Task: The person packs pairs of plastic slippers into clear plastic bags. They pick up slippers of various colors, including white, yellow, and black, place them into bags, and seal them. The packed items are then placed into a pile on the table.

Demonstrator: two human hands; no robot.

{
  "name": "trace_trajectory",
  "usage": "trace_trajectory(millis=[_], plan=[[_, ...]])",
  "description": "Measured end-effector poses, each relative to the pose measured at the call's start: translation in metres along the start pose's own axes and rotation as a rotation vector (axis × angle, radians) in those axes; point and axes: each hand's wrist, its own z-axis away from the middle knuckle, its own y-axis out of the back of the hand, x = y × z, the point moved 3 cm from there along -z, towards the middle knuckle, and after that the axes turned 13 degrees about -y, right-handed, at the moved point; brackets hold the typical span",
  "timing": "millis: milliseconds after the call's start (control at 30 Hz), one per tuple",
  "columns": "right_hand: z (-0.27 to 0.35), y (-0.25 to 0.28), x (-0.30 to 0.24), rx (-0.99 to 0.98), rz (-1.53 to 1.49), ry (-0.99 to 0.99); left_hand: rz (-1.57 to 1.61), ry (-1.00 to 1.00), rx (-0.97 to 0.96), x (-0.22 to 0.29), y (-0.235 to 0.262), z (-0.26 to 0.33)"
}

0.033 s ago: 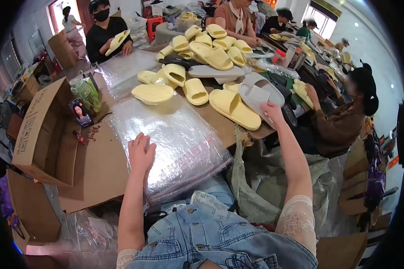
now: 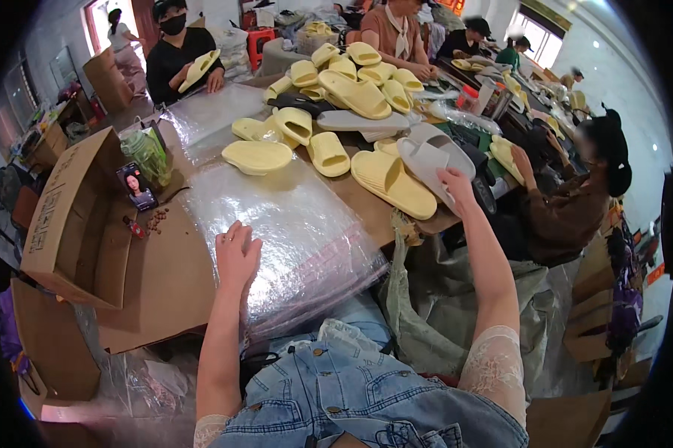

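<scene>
A stack of clear plastic bags point(image 2: 314, 224) lies in front of me on the table. My left hand point(image 2: 237, 254) rests on its left part, fingers loosely apart and holding nothing. To the right, my right hand point(image 2: 456, 185) grips the near edge of a grey slipper point(image 2: 433, 158), thumb on top; the fingers underneath are partly hidden. Beside that slipper lies a large yellow slipper point(image 2: 393, 187). Another yellow slipper point(image 2: 258, 157) sits at the far edge of the bags, next to an upright yellow slipper point(image 2: 328, 154). Behind them rises a heap of yellow slippers point(image 2: 355, 93).
An open cardboard box point(image 2: 71, 224) stands at the left, beside a phone point(image 2: 136, 187) and a green bottle point(image 2: 146, 158). A co-worker in black point(image 2: 183, 60) holds a yellow slipper across the table. Another person in brown point(image 2: 571, 213) sits close on my right.
</scene>
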Motion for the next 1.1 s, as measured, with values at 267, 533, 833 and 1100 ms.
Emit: trace_trajectory(millis=[267, 533, 833, 1100], plan=[[0.053, -0.068, -0.11, 0.031, -0.33, 0.375, 0.043, 0.055, 0.012, 0.01, 0.004, -0.003], [0.196, -0.147, -0.167, -0.308, -0.386, 0.499, 0.025, 0.073, -0.003, 0.005, 0.005, 0.002], [0.254, -0.254, -0.093, -0.645, -0.135, 0.19, -0.008, 0.058, 0.01, 0.005, 0.003, -0.001], [0.286, -0.346, -0.061, -0.945, -0.367, -0.013, 1.784, 0.53, 0.242, -0.003, -0.011, 0.013]])
